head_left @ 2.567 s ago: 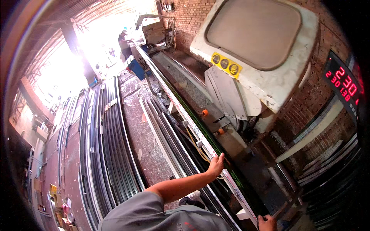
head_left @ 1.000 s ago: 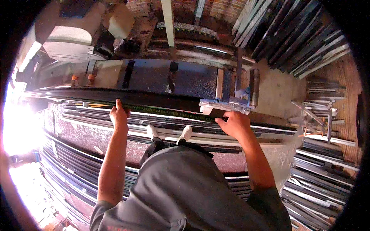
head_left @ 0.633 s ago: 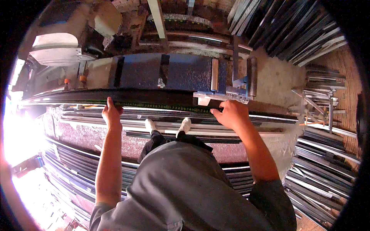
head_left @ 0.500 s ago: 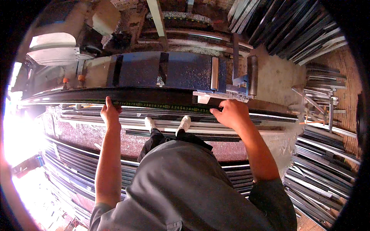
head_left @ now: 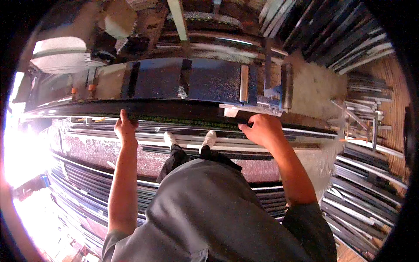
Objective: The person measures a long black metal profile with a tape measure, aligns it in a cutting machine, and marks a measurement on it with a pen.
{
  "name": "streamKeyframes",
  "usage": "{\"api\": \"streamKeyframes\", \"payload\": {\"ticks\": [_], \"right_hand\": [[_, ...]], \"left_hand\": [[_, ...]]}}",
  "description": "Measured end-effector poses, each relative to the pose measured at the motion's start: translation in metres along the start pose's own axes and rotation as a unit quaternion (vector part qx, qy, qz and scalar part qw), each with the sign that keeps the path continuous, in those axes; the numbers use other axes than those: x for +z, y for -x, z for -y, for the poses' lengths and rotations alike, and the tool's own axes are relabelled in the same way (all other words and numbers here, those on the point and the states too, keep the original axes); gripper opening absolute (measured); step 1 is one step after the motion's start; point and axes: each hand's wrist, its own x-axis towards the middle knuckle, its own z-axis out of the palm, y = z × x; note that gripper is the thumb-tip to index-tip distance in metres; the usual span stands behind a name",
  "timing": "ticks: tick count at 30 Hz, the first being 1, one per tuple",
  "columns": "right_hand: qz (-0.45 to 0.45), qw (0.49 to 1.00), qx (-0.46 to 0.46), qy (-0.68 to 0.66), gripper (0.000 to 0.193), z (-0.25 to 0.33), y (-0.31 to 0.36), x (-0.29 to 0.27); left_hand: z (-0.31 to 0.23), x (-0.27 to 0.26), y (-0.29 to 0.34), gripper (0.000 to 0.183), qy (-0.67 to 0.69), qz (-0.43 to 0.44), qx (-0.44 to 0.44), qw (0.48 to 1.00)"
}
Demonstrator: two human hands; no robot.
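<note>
A long dark metal profile (head_left: 166,107) runs from left to right in front of me. A black tape measure with green markings (head_left: 183,121) is stretched along its near edge. My left hand (head_left: 125,130) is closed at the tape's left part, thumb up against the profile and fingers curled beneath. My right hand (head_left: 265,130) pinches the tape's right part between thumb and fingers, beside a light metal block (head_left: 248,109). The fingertips of both hands are partly hidden. The tape's markings are blurred.
Beyond the profile stands a blue machine bed (head_left: 157,81) with upright rollers (head_left: 286,85) at its right. Stacked metal bars (head_left: 362,209) lie at the right, more (head_left: 83,187) behind me. Further bars (head_left: 331,35) lean at the far right. My white shoes (head_left: 208,139) stand among bars.
Both hands stay almost in the same place. The tape's markings have gone from fairly sharp to blurred.
</note>
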Motion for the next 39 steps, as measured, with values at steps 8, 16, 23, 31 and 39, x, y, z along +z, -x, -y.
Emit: {"api": "streamKeyframes", "payload": {"ticks": [8, 16, 23, 31, 39], "right_hand": [[0.094, 0.967, -0.165, -0.168, 0.062, 0.015, 0.026, -0.026], [0.095, 0.985, -0.078, -0.125, 0.043, 0.009, 0.009, -0.013], [0.098, 0.983, -0.113, -0.109, 0.047, 0.086, -0.002, -0.013], [0.024, 0.997, -0.066, -0.027, 0.041, 0.196, 0.045, 0.001], [-0.002, 0.999, -0.037, -0.030, 0.041, 0.254, 0.079, 0.010]], "left_hand": [[0.011, -0.008, 0.002, 0.058, -0.209, -0.060, 0.046, 0.975], [0.002, -0.034, 0.010, 0.057, -0.098, 0.091, -0.001, 0.991], [-0.021, -0.054, -0.012, 0.057, 0.041, 0.296, -0.060, 0.952], [-0.103, -0.160, -0.052, 0.050, 0.102, 0.383, -0.129, 0.909], [-0.107, -0.229, -0.181, 0.038, 0.410, 0.251, -0.012, 0.877]]}}
